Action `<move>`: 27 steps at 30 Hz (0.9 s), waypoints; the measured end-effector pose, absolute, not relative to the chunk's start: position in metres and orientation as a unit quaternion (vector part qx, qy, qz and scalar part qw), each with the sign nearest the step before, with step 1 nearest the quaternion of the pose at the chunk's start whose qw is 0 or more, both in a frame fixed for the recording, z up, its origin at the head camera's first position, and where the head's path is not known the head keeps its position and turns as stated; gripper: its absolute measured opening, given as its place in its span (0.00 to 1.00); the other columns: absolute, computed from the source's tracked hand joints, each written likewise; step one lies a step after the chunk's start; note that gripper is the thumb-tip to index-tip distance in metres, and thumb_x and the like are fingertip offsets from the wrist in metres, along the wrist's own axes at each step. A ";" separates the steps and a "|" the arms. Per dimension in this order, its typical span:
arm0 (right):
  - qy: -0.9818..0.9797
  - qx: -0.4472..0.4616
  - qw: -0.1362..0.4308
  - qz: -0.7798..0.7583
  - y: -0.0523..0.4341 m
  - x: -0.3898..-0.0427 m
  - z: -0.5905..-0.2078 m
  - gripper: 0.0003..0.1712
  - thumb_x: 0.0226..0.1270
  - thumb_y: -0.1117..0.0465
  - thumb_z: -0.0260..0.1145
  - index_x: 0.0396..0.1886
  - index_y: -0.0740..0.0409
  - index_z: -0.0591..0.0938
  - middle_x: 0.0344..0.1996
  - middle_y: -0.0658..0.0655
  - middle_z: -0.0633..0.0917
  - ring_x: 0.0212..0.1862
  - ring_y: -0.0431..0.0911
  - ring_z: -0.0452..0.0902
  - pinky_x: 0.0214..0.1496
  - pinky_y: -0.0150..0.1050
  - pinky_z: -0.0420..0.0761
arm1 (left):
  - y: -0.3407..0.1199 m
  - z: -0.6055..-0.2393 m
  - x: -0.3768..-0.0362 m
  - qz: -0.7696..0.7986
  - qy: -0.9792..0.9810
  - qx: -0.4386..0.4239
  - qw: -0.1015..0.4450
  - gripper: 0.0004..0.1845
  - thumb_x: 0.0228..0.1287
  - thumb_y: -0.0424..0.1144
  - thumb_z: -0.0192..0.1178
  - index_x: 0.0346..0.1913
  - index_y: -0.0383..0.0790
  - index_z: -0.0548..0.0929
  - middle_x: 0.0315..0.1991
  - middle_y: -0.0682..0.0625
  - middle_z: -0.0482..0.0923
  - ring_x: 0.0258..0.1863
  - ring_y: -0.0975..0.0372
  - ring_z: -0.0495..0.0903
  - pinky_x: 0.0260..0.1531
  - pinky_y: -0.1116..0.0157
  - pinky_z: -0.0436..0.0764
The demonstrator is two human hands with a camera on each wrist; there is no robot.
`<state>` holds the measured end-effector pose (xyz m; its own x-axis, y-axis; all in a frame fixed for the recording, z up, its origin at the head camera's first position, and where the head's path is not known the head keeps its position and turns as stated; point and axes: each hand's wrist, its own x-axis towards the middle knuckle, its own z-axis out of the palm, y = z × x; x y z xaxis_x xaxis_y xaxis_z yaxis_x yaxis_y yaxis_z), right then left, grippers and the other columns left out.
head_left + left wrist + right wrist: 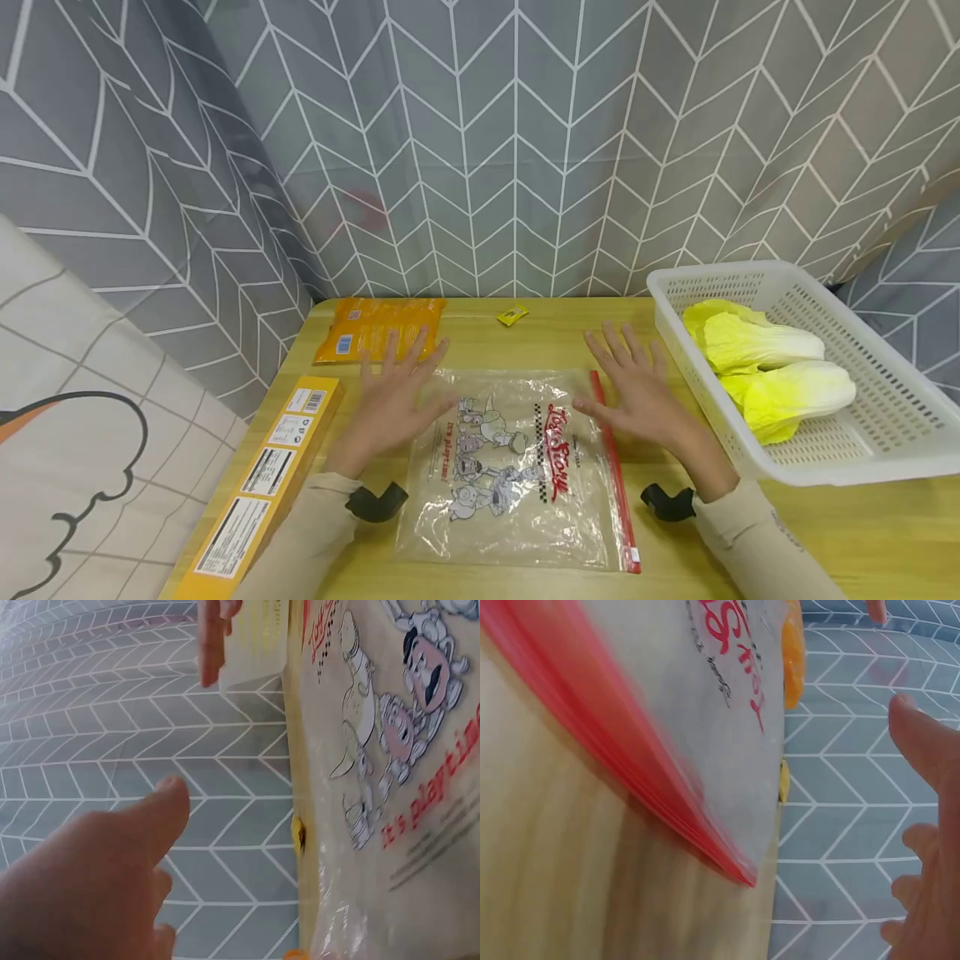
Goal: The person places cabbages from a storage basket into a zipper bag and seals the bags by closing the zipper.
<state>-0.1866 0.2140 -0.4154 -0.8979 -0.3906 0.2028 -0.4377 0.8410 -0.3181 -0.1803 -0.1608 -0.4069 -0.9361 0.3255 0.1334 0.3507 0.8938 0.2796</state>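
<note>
Clear plastic zip bag point(517, 467), printed with cartoon figures and red lettering and closed along one side by a red zip strip point(615, 467), lies flat on the yellow wooden worktop point(862, 533) between the two hands. The left hand point(397, 392) hovers or rests with its fingers spread and straight at the bag's left top corner, holding nothing; whether the palm touches the plastic cannot be told. The right hand point(637, 387) is likewise spread flat, fingers apart, just beside the top end of the red strip, gripping nothing. In the wrist views the thumb and fingers of each hand stand clear of the bag, which suggests that both are poised just above it rather than pressing. Judging from this, the step in hand is laying out or smoothing the bag, and the next move would call for pinching the zip strip's two lips apart, one hand on each. Outward from the right hand stands a white perforated plastic basket point(900, 417) holding two yellow-green cabbages point(780, 375). Beyond the left hand lies an orange foil packet point(378, 329), with a long yellow cardboard box point(262, 483) at the worktop's left edge and a small yellow wrapper point(512, 314) near the grey patterned curtain point(480, 142).
</note>
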 end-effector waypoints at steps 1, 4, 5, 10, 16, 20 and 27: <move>-0.955 0.222 0.061 0.186 0.213 -0.186 -0.417 0.56 0.65 0.35 0.67 0.83 0.48 0.51 0.83 0.63 0.45 0.82 0.67 0.34 0.75 0.75 0.33 | -0.160 -0.409 -0.179 -0.158 -0.970 -0.183 0.035 0.41 0.71 0.72 0.46 0.81 0.65 0.50 0.84 0.52 0.37 0.82 0.40 0.29 0.71 0.28 0.30; -0.949 0.240 0.047 0.198 0.211 -0.185 -0.422 0.54 0.62 0.39 0.72 0.81 0.50 0.58 0.82 0.65 0.52 0.81 0.69 0.40 0.74 0.76 0.37 | -0.158 -0.417 -0.176 -0.186 -0.960 -0.211 0.010 0.39 0.71 0.67 0.53 0.80 0.64 0.55 0.84 0.52 0.42 0.82 0.39 0.35 0.71 0.27 0.35; -0.947 0.247 0.041 0.204 0.211 -0.185 -0.424 0.53 0.61 0.40 0.73 0.80 0.50 0.60 0.81 0.65 0.55 0.81 0.70 0.43 0.74 0.76 0.38 | -0.157 -0.420 -0.175 -0.197 -0.955 -0.219 0.000 0.39 0.71 0.65 0.55 0.80 0.63 0.57 0.84 0.51 0.45 0.82 0.38 0.37 0.71 0.27 0.35; -0.929 0.279 0.007 0.243 0.210 -0.182 -0.434 0.47 0.59 0.47 0.77 0.76 0.53 0.69 0.77 0.67 0.65 0.78 0.71 0.50 0.73 0.75 0.44 | -0.155 -0.434 -0.166 -0.236 -0.937 -0.255 -0.044 0.36 0.70 0.63 0.58 0.78 0.61 0.64 0.82 0.49 0.54 0.82 0.39 0.41 0.72 0.28 0.36; -0.905 0.297 -0.034 0.302 0.212 -0.181 -0.444 0.43 0.60 0.50 0.76 0.73 0.55 0.72 0.76 0.68 0.65 0.78 0.72 0.50 0.71 0.74 0.45 | -0.150 -0.446 -0.154 -0.237 -0.927 -0.284 -0.067 0.37 0.66 0.65 0.60 0.76 0.62 0.67 0.81 0.51 0.55 0.83 0.41 0.38 0.74 0.30 0.34; -0.902 0.296 -0.049 0.312 0.214 -0.181 -0.448 0.44 0.60 0.49 0.76 0.74 0.55 0.72 0.77 0.68 0.64 0.79 0.72 0.47 0.72 0.73 0.44 | -0.146 -0.450 -0.148 -0.216 -0.927 -0.295 -0.080 0.41 0.60 0.68 0.65 0.75 0.62 0.68 0.82 0.52 0.52 0.82 0.40 0.38 0.73 0.29 0.34; -0.909 0.299 -0.032 0.288 0.215 -0.184 -0.453 0.37 0.62 0.48 0.75 0.69 0.54 0.78 0.75 0.67 0.67 0.77 0.72 0.51 0.70 0.70 0.48 | -0.147 -0.456 -0.149 -0.214 -0.928 -0.292 -0.086 0.40 0.60 0.67 0.65 0.75 0.65 0.68 0.83 0.54 0.48 0.82 0.41 0.37 0.73 0.30 0.33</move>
<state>-0.1843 0.2149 -0.4535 -0.8193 -0.5618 0.1146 -0.5256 0.6559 -0.5418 -0.1488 -0.1471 -0.4558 -0.8144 0.5794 -0.0338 0.5063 0.7377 0.4466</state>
